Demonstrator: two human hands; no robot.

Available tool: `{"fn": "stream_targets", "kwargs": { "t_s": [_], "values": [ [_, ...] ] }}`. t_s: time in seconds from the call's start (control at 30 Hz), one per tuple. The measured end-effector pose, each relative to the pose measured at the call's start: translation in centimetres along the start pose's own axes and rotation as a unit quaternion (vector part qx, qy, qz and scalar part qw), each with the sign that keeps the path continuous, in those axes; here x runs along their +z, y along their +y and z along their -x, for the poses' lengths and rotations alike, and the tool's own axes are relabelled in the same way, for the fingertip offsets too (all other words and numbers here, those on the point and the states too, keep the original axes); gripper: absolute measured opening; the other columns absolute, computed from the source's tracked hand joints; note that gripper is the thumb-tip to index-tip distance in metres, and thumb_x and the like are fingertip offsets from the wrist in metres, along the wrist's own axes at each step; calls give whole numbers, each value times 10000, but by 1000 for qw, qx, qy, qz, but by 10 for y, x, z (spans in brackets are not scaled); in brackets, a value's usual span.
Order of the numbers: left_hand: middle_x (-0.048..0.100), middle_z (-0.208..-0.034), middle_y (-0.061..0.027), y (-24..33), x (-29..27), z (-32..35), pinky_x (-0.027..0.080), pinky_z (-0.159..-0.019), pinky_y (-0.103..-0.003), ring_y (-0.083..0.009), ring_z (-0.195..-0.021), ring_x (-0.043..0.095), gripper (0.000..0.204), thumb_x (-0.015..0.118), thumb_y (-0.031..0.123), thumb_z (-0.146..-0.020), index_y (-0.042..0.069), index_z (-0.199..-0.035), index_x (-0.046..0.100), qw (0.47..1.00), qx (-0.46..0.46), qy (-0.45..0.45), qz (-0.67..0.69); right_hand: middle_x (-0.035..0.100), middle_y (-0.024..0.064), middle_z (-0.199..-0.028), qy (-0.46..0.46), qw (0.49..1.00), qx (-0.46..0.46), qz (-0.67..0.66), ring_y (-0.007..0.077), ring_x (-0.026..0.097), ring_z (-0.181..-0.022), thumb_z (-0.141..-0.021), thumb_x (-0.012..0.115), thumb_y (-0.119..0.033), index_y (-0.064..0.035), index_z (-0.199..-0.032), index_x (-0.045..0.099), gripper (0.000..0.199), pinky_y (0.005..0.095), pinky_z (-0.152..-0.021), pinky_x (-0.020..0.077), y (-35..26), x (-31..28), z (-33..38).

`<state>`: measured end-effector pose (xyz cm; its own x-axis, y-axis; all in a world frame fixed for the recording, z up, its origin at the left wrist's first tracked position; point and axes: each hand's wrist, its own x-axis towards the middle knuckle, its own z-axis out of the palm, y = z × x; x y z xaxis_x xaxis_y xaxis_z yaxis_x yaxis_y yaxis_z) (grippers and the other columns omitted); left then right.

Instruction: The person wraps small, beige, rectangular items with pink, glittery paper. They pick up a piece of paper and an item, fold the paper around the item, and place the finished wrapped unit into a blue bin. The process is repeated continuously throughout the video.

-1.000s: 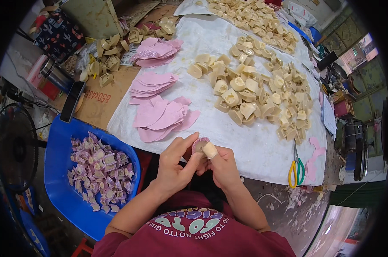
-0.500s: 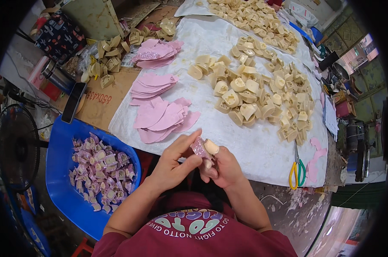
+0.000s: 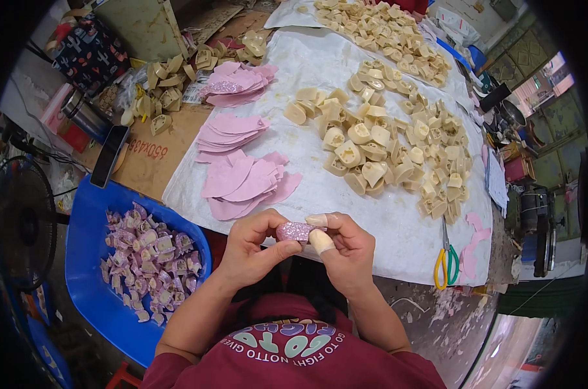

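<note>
"What's changed?"

"The glittery pink piece (image 3: 293, 231), steeply tilted half a second ago, now lies crosswise, six o'clock of centre, glitter up."

"Fingers?"

"Nearly closed. Left hand (image 3: 252, 249) pinches its nine-o'clock end; right hand (image 3: 351, 249), with pale finger caps (image 3: 320, 241), its three-o'clock end."

"Meaning?"

"Probably steadier handling, with the glitter surface exposed."

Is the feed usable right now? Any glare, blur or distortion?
Head view: fisheye bows the right edge of the white sheet, with black at both sides; head view: the bright opening at far right looks washed out; head view: left hand, right hand and glittery piece look reasonably sharp.
</note>
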<state>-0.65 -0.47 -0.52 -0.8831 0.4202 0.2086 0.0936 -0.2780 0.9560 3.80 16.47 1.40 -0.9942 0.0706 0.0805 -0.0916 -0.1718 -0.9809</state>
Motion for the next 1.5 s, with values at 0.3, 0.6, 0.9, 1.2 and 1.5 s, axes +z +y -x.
{"fn": "stream_targets", "kwargs": {
  "t_s": [0.3,0.6,0.9,1.2,1.5],
  "values": [
    [613,-837,-25,-4,-7,2,446,-674,-242,-83,-743,556,131,716,61,-822,1,-898,628,995,23,-9,-95,669,90,-980,-81,990,105,-37,129,639,-898,-877,572,37,53,-1072,619,201,261,-798,522,-5,-15,-14],
    [635,-859,-32,-7,2,3,486,-704,-235,-80,-766,591,116,679,49,-859,9,-926,594,990,-99,49,90,664,103,-1003,-90,985,144,-23,121,632,-886,-864,587,41,61,-1099,621,238,252,-792,507,5,-14,-28],
    [638,-827,-41,-18,-12,3,517,-667,-266,-104,-707,600,154,637,181,-913,35,-911,586,950,-188,109,223,642,108,-1036,-69,989,111,-66,132,622,-929,-837,601,67,56,-1247,516,419,256,-812,500,15,-13,-24],
    [659,-871,-59,-19,-10,20,517,-669,-251,-102,-755,625,125,665,84,-878,20,-955,590,983,-130,118,54,649,110,-968,-100,983,68,140,140,646,-843,-849,572,47,17,-1300,449,468,274,-754,524,36,11,-21],
    [631,-1038,-105,46,-155,118,490,-837,-326,-214,-947,620,359,698,118,-841,-7,-1165,608,802,-59,438,-402,590,163,-1205,-160,879,-233,384,336,533,-1146,-764,684,-69,-18,-1199,578,451,415,-957,433,21,43,-83]
  ]
}}
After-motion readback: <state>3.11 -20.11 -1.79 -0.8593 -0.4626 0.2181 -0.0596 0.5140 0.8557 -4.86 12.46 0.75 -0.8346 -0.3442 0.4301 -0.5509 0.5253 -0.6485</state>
